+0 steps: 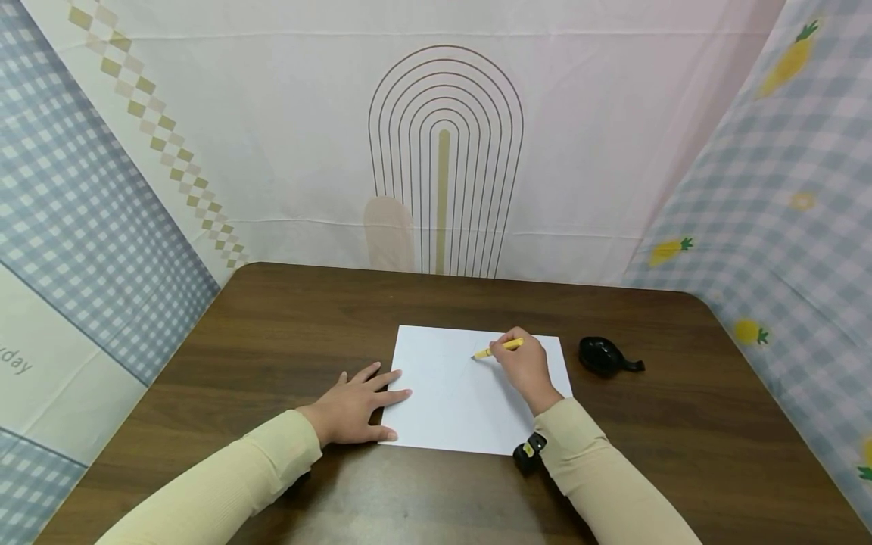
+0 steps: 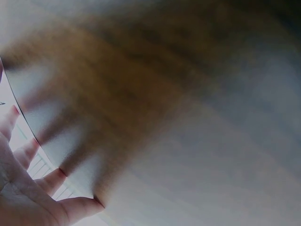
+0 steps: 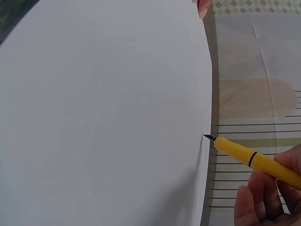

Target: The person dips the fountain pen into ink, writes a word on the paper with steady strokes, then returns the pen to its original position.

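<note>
A white sheet of paper (image 1: 443, 409) lies on the brown wooden table. My right hand (image 1: 530, 371) pinches a yellow fountain pen (image 1: 507, 345) over the sheet's upper right part. In the right wrist view the dark nib of the pen (image 3: 249, 157) meets the paper, where a thin faint line runs. With fingers spread, my left hand (image 1: 354, 409) rests across the sheet's left edge, fingertips on the paper and palm over the table. The left wrist view shows the spread left hand (image 2: 28, 188) at the lower left corner; most of that view is blurred tabletop.
A small black dish with a short handle (image 1: 602, 356) stands right of the paper. Under the right sleeve sits a black wrist device (image 1: 527, 454). Behind the table (image 1: 306, 310) hangs a patterned white cloth (image 1: 293, 151), with checked blue cloths at both sides.
</note>
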Motion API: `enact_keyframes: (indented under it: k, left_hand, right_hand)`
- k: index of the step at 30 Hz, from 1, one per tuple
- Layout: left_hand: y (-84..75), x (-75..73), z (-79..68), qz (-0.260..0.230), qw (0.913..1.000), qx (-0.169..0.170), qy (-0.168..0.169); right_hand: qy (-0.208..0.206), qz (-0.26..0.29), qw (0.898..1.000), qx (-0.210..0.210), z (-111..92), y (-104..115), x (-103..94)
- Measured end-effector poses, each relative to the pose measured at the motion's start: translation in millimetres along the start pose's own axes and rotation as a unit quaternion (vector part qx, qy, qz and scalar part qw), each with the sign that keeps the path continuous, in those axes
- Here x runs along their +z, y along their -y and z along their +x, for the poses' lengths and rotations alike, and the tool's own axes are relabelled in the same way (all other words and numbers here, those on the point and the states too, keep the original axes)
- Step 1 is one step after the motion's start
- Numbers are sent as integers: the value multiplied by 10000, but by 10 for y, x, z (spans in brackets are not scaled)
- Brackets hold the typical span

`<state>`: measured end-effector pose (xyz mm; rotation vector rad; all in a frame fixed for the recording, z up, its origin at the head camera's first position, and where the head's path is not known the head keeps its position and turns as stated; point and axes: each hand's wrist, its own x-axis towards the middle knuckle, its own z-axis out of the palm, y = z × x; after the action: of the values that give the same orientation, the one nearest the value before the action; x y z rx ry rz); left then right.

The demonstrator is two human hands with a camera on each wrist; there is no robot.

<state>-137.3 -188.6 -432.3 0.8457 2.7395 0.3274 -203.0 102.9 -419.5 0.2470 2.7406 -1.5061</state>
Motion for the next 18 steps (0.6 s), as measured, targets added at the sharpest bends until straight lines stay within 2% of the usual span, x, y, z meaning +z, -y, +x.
enact_keyframes:
  k: [18]
  left_hand:
    - [-2, 7, 8, 28, 10000, -2, -19]
  right_hand:
    - [-11, -163, 9998, 124, -71, -24, -71]
